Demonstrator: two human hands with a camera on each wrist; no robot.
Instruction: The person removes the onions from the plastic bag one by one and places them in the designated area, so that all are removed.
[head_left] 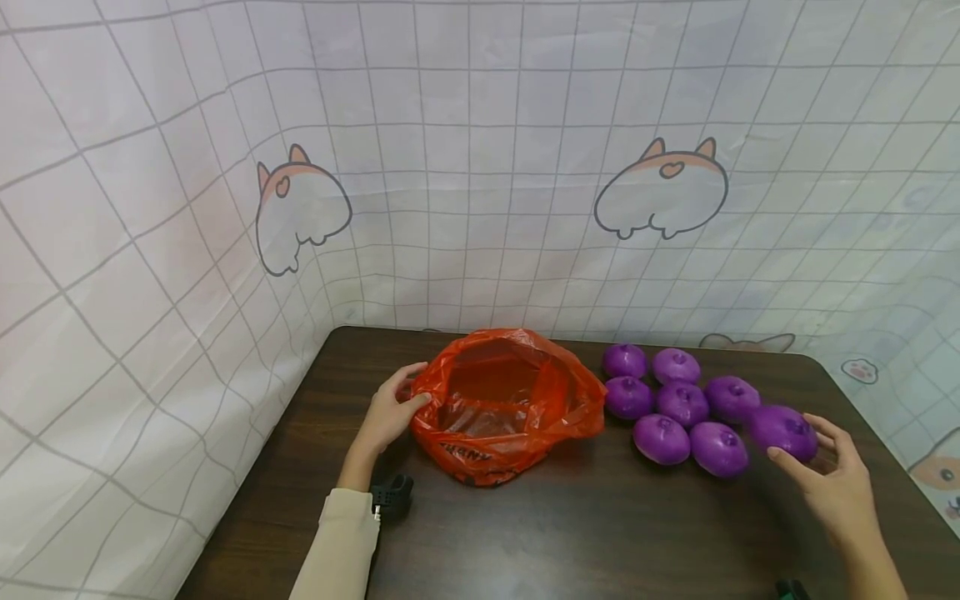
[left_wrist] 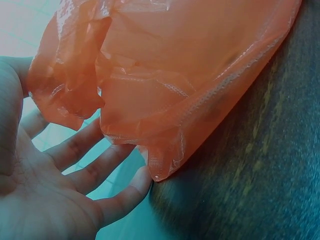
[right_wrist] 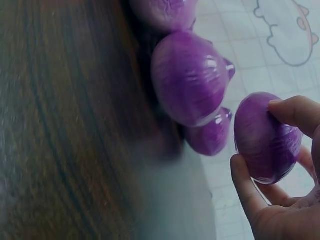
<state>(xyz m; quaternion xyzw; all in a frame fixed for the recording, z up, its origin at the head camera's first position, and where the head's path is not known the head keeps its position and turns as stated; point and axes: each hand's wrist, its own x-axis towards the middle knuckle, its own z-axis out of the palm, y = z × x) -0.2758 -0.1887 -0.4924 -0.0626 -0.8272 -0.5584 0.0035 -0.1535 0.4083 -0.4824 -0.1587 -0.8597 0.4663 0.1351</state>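
A red plastic bag [head_left: 480,454] stands with its mouth spread wide near the back of the table. My left hand [head_left: 390,412] holds its left rim, thumb over the edge and fingers along the outside. In the left wrist view, the fingers [left_wrist: 82,150] lie against the thin, crumpled plastic [left_wrist: 145,100]. At the right, my right hand [head_left: 836,475] grips a purple onion [head_left: 780,431] between thumb and fingers. This onion [right_wrist: 265,135] shows a smooth, glossy skin in the right wrist view, with the other onions [right_wrist: 190,80] beside it on the table.
Several more purple onions [head_left: 681,404] lie grouped on the dark wooden table [head_left: 562,525], right of the bag. A white grid-patterned cloth [head_left: 480,167] with cartoon animals hangs behind and at the sides. A black band [head_left: 392,496] sits by the left wrist.
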